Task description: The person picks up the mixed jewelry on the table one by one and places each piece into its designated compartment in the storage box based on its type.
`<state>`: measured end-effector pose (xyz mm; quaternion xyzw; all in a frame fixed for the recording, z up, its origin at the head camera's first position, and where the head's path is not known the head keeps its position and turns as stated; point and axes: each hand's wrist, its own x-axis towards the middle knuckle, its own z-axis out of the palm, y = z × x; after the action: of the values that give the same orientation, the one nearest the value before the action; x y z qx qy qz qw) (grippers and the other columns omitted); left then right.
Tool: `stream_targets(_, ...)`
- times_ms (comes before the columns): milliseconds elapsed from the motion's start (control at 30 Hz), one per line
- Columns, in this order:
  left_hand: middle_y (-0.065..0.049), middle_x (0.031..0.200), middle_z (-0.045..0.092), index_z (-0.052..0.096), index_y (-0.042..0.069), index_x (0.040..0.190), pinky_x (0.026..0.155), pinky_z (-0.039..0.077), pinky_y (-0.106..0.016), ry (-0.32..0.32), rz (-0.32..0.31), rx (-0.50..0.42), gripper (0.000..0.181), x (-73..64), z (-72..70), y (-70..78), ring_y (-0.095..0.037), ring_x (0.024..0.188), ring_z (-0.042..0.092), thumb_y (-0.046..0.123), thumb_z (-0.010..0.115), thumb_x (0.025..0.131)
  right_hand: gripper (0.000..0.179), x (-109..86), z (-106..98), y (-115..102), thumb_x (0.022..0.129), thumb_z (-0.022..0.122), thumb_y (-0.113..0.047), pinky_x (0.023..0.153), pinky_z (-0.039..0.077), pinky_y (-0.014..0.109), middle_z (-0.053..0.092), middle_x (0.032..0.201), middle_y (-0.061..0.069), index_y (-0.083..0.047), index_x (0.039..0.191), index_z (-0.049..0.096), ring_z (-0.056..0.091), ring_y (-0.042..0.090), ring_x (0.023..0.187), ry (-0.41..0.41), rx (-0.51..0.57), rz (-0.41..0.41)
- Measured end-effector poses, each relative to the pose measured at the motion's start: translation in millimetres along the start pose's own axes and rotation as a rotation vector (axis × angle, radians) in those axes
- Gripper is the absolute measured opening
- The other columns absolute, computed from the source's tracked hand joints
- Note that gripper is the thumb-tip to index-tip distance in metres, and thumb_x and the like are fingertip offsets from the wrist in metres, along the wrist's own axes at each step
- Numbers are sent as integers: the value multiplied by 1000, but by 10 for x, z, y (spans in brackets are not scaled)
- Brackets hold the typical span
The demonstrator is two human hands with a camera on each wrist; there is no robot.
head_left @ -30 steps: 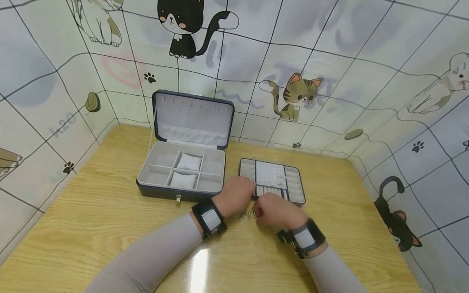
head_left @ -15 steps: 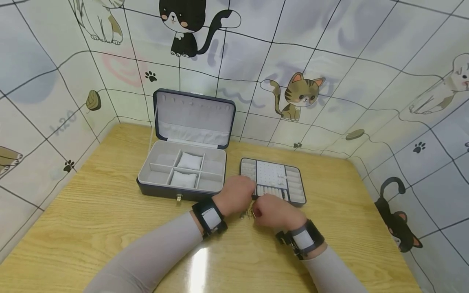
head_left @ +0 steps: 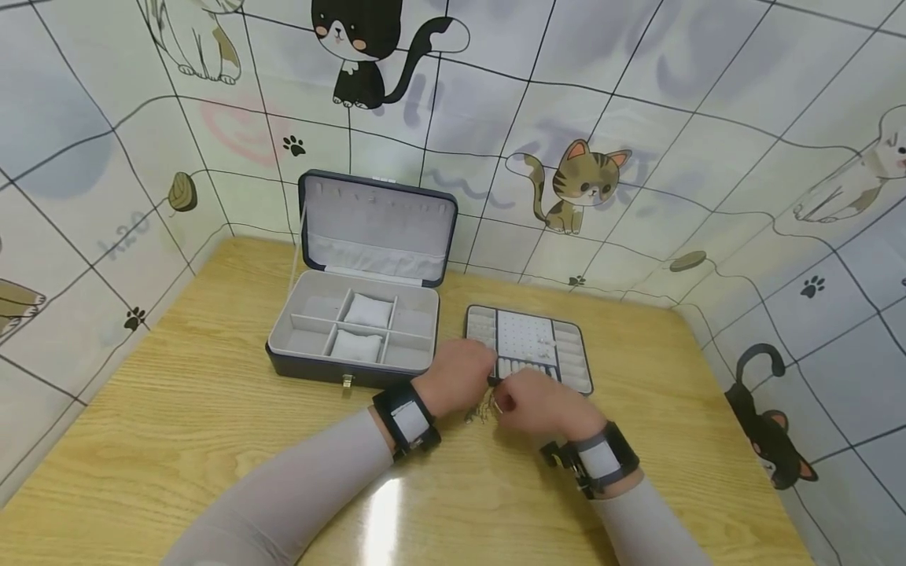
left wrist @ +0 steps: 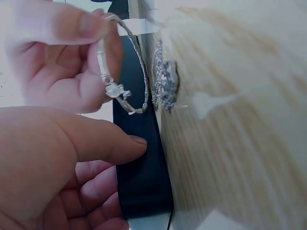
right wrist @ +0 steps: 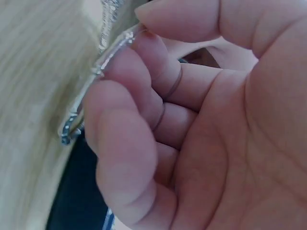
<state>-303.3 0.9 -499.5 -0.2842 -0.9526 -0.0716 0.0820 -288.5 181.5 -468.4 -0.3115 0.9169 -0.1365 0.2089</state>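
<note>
Wood-grained worktop (head_left: pixel 212 448) carries the tray (head_left: pixel 524 334). At its eight o'clock, the left hand (head_left: pixel 458 377) grips the edge, fingers partly hidden. At seven o'clock, narrowed fingers of the right hand (head_left: pixel 539 405) pinch a bracelet (left wrist: pixel 114 90) near a blurred heap (left wrist: pixel 166 85), apparently chain.

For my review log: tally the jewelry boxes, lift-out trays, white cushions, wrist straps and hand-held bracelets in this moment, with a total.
Jewelry box: 1
Tray: 1
White cushions: 2
Wrist straps: 2
Bracelet, pinched by the right hand: 1
Total: 7
Left out: silvery jewelry on the table, too bunched to count.
</note>
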Motion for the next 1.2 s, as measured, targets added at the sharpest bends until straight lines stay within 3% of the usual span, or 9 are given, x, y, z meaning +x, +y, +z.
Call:
stream_targets(433, 2, 76, 65, 68, 18, 84, 49, 40, -28, -1, 2, -7, 9, -2, 13, -2, -13, 65, 56, 13, 73, 89, 18, -23, -153, 61, 90, 69, -12, 57, 44, 27, 57, 67, -8, -21, 76, 63, 52, 9, 61, 140, 37, 48)
stream_targets(800, 2, 76, 65, 71, 16, 87, 49, 42, -28, -20, 3, 0, 6, 17, 16, 4, -14, 64, 54, 11, 71, 88, 13, -38, -210, 100, 86, 69, -7, 61, 48, 27, 63, 72, -7, -18, 81, 70, 55, 11, 64, 237, 57, 44)
stream_targets(1200, 3, 71, 61, 69, 17, 83, 47, 41, -29, -38, -19, -18, 9, 28, -33, 19, -14, 61, 53, 14, 74, 89, 8, 13, -223, 136, 92, 70, -10, 64, 50, 29, 67, 76, -5, -15, 87, 74, 57, 12, 68, 394, 46, 103)
